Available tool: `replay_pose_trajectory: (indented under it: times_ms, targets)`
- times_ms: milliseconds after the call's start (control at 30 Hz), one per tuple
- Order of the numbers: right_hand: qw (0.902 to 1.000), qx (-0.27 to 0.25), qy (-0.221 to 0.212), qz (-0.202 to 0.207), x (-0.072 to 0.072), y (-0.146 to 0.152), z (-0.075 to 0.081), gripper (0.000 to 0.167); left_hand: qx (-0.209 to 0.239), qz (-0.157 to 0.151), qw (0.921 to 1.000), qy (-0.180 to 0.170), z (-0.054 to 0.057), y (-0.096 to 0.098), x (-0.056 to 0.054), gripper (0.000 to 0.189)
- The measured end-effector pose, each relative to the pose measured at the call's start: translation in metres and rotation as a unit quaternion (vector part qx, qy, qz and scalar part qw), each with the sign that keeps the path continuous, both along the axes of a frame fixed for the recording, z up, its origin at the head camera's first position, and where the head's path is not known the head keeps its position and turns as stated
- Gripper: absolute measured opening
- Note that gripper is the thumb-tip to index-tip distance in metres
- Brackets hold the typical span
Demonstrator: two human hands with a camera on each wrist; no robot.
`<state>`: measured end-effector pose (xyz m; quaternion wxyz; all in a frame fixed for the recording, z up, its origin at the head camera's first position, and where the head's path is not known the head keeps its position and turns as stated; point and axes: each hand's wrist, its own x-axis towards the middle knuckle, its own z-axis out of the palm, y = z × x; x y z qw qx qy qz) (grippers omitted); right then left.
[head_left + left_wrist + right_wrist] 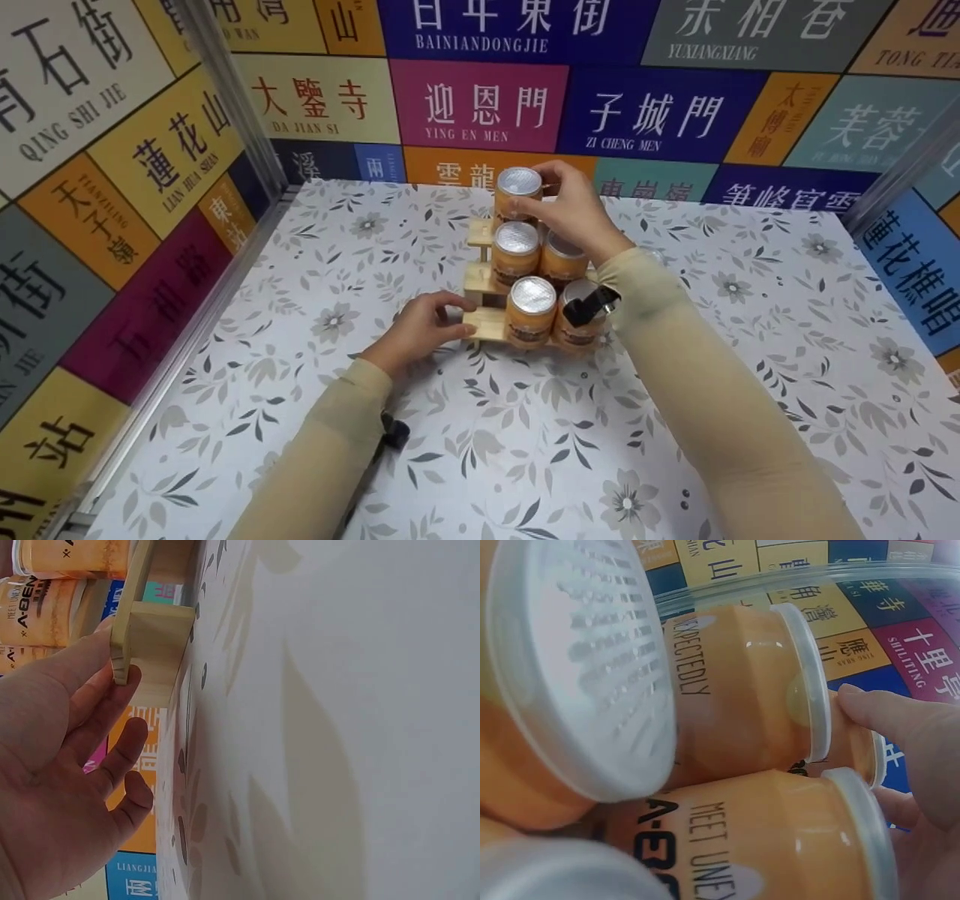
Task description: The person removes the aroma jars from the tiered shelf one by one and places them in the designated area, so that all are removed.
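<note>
A small stepped wooden rack (484, 324) stands on the table with several orange cans with silver lids on its steps. My left hand (420, 330) pinches the left end of the lowest step between thumb and index finger; in the left wrist view the other fingers of the left hand (67, 750) are loosely bent. At the top step, my right hand (574, 210) holds an orange can (517, 184) between thumb and fingers. In the right wrist view, that can is mostly hidden behind nearer cans (742, 690), with the right thumb (885, 709) on it.
A white tablecloth (495, 435) with grey flowers and leaves covers the table. Colourful panels with Chinese lettering (480, 105) stand behind and along both sides. Two lower-step cans (531, 315) sit in front, one partly behind the right wrist's black camera strap (592, 306).
</note>
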<state>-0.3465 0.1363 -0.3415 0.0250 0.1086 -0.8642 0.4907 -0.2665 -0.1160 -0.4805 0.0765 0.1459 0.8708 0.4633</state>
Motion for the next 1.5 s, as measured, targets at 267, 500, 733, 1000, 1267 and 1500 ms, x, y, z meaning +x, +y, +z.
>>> replay_pose_trajectory:
  times_ms: [267, 500, 733, 1000, 1267, 1500]
  targets:
    - [0.9981, -0.051, 0.010, -0.034, 0.003, 0.010, -0.001, 0.056, -0.003, 0.003, 0.9999, -0.011, 0.000, 0.001, 0.000, 0.034]
    - [0.9878, -0.140, 0.016, -0.067, 0.008, 0.027, -0.007, 0.052, -0.006, 0.010, 0.9998, -0.018, 0.000, 0.000, -0.001, 0.033]
    - [0.9764, -0.176, 0.055, -0.112, 0.014, 0.044, -0.011, 0.051, -0.009, 0.015, 0.9996, -0.024, 0.000, 0.001, -0.001, 0.033]
    - [0.9647, -0.204, 0.093, -0.139, 0.024, 0.065, -0.016, 0.052, -0.006, -0.001, 1.0000, 0.001, 0.000, -0.002, 0.000, 0.033]
    - [0.9605, -0.209, 0.105, -0.151, 0.040, 0.090, -0.029, 0.054, -0.003, 0.003, 0.9999, -0.012, 0.002, -0.002, 0.002, 0.035]
    - [0.9564, -0.224, 0.097, -0.161, 0.047, 0.108, -0.040, 0.054, -0.009, 0.008, 0.9997, -0.019, 0.001, 0.000, 0.000, 0.035]
